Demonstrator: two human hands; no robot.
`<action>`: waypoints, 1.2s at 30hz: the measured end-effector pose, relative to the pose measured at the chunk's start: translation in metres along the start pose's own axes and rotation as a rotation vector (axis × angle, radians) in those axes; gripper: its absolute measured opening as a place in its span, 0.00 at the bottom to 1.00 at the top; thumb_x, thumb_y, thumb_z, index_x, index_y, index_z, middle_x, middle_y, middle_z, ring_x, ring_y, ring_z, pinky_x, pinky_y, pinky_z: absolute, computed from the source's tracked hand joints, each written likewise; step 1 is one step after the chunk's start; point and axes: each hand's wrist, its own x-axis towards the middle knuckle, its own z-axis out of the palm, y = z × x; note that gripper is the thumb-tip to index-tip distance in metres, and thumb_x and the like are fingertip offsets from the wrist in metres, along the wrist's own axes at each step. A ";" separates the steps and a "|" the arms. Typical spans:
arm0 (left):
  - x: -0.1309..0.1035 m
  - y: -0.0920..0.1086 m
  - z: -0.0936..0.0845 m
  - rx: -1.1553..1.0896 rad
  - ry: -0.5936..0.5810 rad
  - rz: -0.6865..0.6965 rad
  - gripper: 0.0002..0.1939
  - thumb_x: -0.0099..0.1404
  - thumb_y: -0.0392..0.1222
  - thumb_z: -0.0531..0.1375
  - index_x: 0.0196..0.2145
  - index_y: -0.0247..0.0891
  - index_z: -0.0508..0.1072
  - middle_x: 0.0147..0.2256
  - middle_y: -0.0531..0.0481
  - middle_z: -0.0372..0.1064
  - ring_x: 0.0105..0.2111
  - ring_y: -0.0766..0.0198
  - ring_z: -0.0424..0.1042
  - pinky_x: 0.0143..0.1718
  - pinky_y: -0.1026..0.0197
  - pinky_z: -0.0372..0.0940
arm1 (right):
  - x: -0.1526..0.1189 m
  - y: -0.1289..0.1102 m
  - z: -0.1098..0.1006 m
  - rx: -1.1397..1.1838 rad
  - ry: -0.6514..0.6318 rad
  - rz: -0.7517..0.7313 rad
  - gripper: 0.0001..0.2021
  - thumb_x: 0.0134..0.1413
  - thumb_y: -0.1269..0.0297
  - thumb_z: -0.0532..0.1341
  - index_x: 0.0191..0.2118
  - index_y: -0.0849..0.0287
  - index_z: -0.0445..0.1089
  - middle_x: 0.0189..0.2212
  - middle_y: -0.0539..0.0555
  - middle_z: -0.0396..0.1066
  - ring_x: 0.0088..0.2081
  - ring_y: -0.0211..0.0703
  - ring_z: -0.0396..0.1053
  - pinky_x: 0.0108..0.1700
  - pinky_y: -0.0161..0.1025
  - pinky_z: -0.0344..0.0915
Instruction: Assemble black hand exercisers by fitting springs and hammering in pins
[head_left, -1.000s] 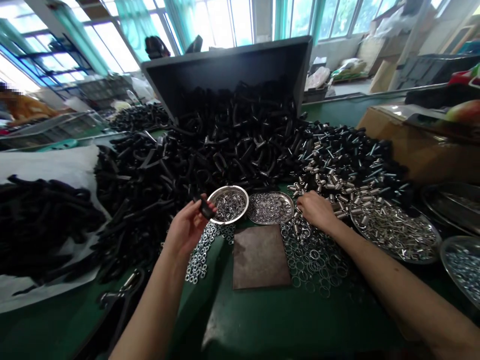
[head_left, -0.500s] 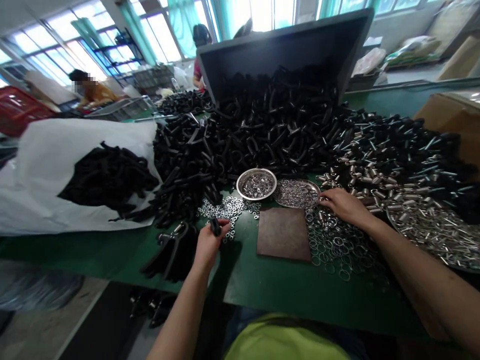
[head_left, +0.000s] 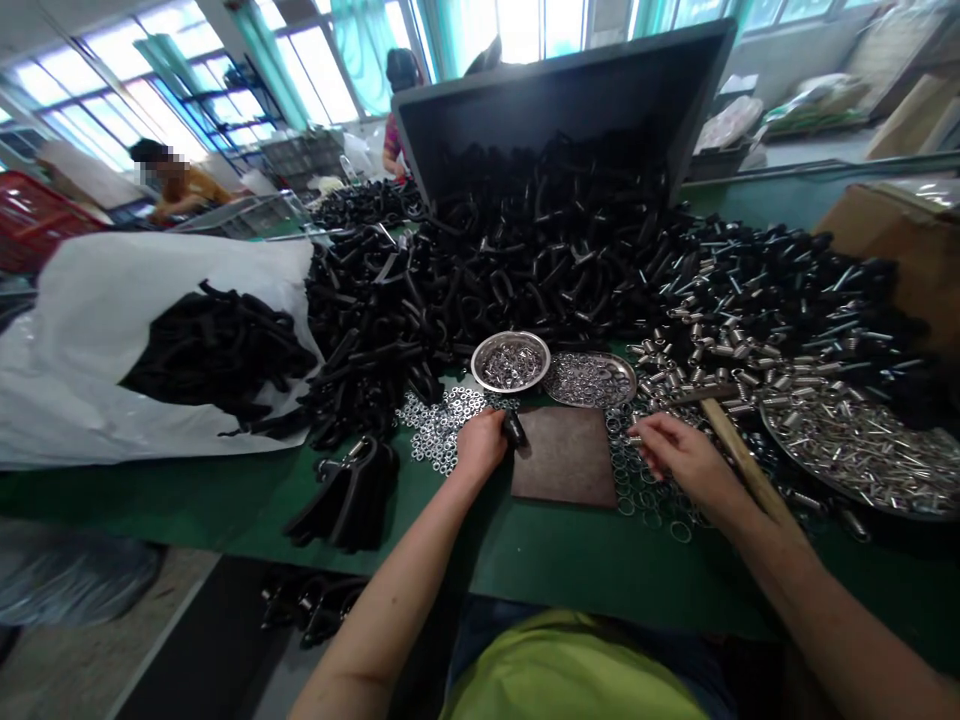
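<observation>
My left hand (head_left: 482, 443) is closed on a small black part (head_left: 514, 428) over the left edge of a brown square plate (head_left: 562, 458). Loose nuts (head_left: 435, 430) lie left of that hand. My right hand (head_left: 671, 455) is pinched around a small shiny metal piece (head_left: 636, 436), right of the plate and above thin metal rings (head_left: 649, 500). A round metal bowl (head_left: 511, 362) of small metal parts stands behind the plate, beside an oval tray (head_left: 590, 380) with more of them. A wooden-handled tool (head_left: 742, 460) lies partly behind my right forearm.
Black parts (head_left: 525, 260) are heaped before a tipped grey bin (head_left: 562, 100). Springs (head_left: 720, 360) and a tray of metal pins (head_left: 870, 440) lie at right. A white sack (head_left: 90, 340) is at left. Two people work in the background.
My left hand has moved right, from the nuts to the plate's edge, with the black part. My right hand has drawn back from the oval tray, and the wooden handle now shows.
</observation>
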 end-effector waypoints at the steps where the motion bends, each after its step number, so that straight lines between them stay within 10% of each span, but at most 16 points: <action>1: 0.000 -0.001 0.000 0.007 -0.004 0.000 0.12 0.57 0.32 0.54 0.36 0.41 0.74 0.40 0.46 0.72 0.41 0.58 0.70 0.41 0.61 0.61 | -0.002 0.000 0.006 0.076 -0.019 0.027 0.18 0.53 0.47 0.57 0.36 0.59 0.66 0.22 0.47 0.62 0.20 0.34 0.60 0.21 0.34 0.57; 22: -0.008 -0.006 -0.010 -0.281 0.033 0.025 0.08 0.54 0.31 0.57 0.32 0.37 0.73 0.35 0.46 0.72 0.38 0.58 0.70 0.39 0.60 0.60 | -0.010 -0.002 0.067 0.333 -0.215 0.085 0.14 0.49 0.58 0.64 0.39 0.60 0.65 0.22 0.43 0.61 0.18 0.29 0.59 0.21 0.32 0.54; 29: -0.067 0.025 -0.029 -1.247 -0.176 -0.117 0.14 0.48 0.41 0.68 0.34 0.35 0.74 0.27 0.52 0.70 0.27 0.65 0.69 0.32 0.63 0.62 | -0.019 -0.030 0.083 0.439 -0.332 0.084 0.15 0.45 0.60 0.67 0.37 0.59 0.65 0.24 0.44 0.65 0.16 0.27 0.58 0.18 0.30 0.55; 36: -0.086 0.030 -0.027 -1.405 -0.223 -0.190 0.13 0.46 0.38 0.69 0.32 0.33 0.77 0.26 0.50 0.72 0.27 0.66 0.68 0.34 0.63 0.62 | -0.019 -0.038 0.089 0.502 -0.386 0.177 0.16 0.43 0.58 0.67 0.36 0.61 0.66 0.19 0.43 0.62 0.15 0.28 0.56 0.16 0.30 0.53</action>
